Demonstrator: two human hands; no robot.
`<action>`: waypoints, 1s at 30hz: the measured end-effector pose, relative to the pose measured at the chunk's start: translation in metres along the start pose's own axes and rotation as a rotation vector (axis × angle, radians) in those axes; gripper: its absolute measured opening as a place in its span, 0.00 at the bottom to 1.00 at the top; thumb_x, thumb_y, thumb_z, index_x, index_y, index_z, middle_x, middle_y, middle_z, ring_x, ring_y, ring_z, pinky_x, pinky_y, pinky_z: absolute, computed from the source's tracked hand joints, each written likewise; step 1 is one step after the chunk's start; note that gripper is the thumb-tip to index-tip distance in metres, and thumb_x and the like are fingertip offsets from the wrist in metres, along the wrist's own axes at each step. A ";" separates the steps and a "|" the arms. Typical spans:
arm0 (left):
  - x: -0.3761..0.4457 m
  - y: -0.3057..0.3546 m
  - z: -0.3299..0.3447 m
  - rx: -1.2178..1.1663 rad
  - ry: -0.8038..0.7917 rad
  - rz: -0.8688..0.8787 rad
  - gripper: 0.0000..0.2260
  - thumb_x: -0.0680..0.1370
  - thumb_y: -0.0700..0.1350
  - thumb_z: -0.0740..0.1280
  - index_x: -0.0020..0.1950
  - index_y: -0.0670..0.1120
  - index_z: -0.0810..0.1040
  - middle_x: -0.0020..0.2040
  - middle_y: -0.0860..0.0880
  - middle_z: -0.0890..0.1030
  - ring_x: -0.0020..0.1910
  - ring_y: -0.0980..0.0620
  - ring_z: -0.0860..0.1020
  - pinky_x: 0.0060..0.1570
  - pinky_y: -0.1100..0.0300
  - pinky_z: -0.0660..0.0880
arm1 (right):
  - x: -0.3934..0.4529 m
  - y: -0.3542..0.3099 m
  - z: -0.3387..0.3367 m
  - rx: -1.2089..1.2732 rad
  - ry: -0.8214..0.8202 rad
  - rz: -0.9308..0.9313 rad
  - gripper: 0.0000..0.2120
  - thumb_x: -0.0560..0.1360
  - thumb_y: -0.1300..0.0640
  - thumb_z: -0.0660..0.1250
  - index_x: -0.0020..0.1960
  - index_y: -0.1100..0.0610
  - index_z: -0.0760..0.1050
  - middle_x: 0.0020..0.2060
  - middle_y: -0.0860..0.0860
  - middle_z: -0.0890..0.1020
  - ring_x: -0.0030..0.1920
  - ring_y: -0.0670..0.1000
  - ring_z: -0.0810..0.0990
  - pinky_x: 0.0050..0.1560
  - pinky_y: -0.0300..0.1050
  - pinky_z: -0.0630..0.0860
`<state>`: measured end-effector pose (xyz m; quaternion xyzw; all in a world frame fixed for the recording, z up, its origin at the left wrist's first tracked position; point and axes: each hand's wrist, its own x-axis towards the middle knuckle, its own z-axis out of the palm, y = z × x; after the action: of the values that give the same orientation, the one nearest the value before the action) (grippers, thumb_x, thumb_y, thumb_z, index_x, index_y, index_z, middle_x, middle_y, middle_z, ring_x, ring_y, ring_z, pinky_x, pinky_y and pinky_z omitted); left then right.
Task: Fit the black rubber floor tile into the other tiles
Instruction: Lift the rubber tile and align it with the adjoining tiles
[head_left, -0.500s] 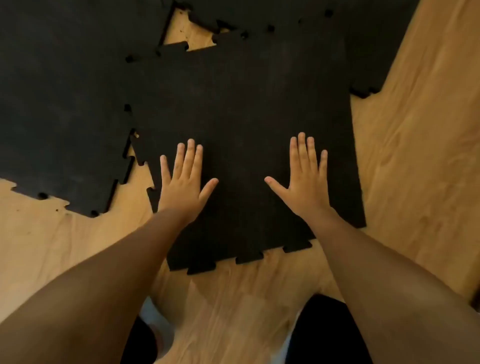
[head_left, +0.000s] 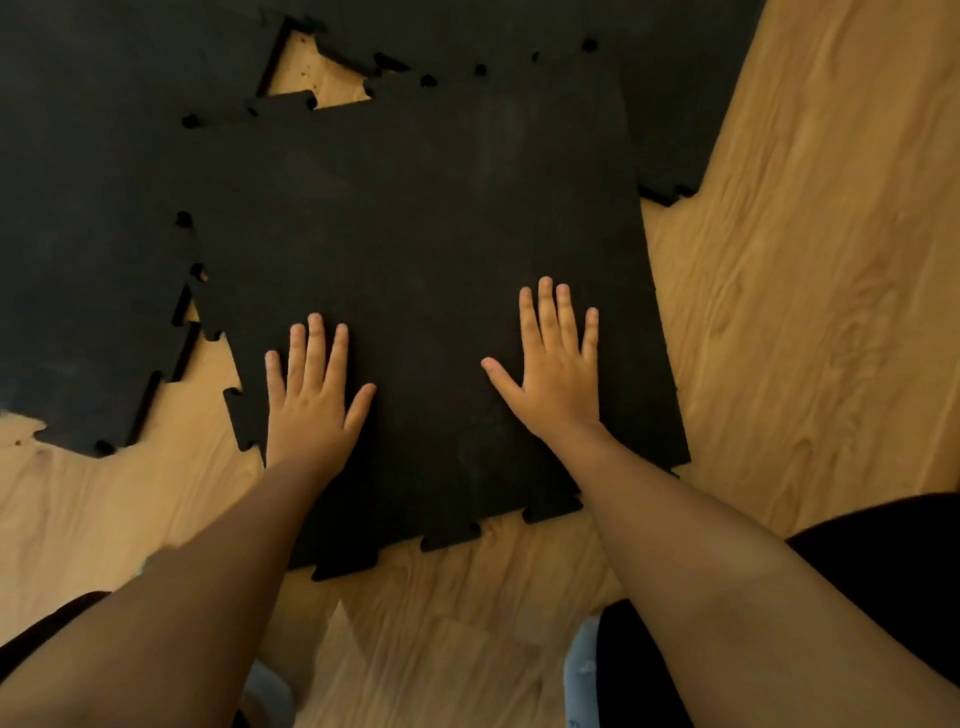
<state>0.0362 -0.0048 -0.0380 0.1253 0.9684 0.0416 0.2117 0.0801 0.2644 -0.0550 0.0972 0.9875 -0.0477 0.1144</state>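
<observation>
A loose black rubber floor tile with jigsaw edges lies skewed on the wood floor. Its upper left part overlaps the laid tiles. My left hand presses flat on its lower left area, fingers spread. My right hand lies flat on its lower right area, fingers apart. A laid tile sits to the left, and more tiles run along the top. A wedge of bare floor shows at the top where the tiles do not meet, and a narrow gap shows along the loose tile's left edge.
Light wood floor spreads to the right and below the tile. My knees in dark clothing and a pale shoe sit at the bottom edge.
The loose tile has slid up and left toward the laid tiles. The gaps along its left edge and at the top have narrowed. Both hands stay flat on it.
</observation>
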 end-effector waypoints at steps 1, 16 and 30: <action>-0.008 -0.006 0.002 -0.026 -0.003 -0.045 0.32 0.80 0.60 0.51 0.78 0.52 0.40 0.79 0.46 0.37 0.76 0.49 0.34 0.73 0.45 0.36 | 0.000 0.001 0.001 0.002 -0.005 0.000 0.43 0.75 0.31 0.49 0.80 0.56 0.44 0.80 0.56 0.49 0.79 0.56 0.43 0.76 0.62 0.41; -0.003 0.013 -0.003 -0.548 0.198 -0.820 0.41 0.75 0.64 0.62 0.79 0.49 0.46 0.80 0.42 0.48 0.77 0.41 0.48 0.72 0.40 0.47 | -0.017 0.053 -0.008 0.154 -0.037 0.398 0.50 0.68 0.22 0.42 0.80 0.51 0.37 0.80 0.59 0.42 0.79 0.58 0.40 0.75 0.59 0.41; 0.020 -0.041 -0.044 -0.738 0.102 -0.809 0.44 0.69 0.70 0.65 0.73 0.40 0.65 0.65 0.41 0.75 0.54 0.44 0.77 0.53 0.50 0.74 | 0.050 0.071 -0.055 0.861 0.040 1.090 0.42 0.68 0.31 0.69 0.73 0.53 0.66 0.67 0.53 0.74 0.66 0.59 0.72 0.66 0.61 0.69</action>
<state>-0.0090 -0.0404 -0.0111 -0.3415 0.8694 0.2999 0.1937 0.0349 0.3489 -0.0184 0.6170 0.6929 -0.3690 0.0551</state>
